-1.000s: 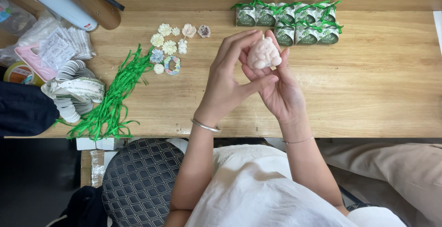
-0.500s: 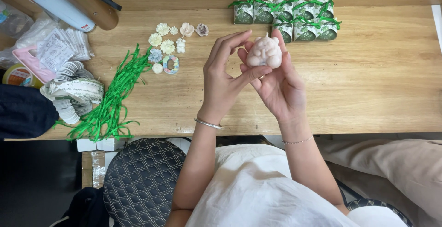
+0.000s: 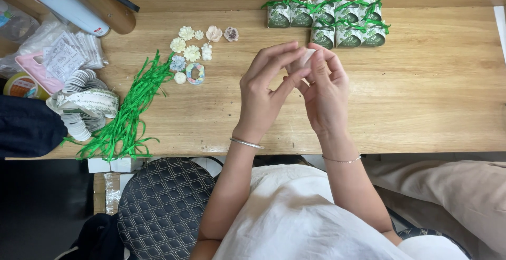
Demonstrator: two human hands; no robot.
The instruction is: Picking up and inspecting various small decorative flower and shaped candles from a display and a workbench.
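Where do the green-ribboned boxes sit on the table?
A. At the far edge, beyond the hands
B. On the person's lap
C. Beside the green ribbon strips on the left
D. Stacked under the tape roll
A: the boxes stand in two rows at the far side of the table, beyond both hands.
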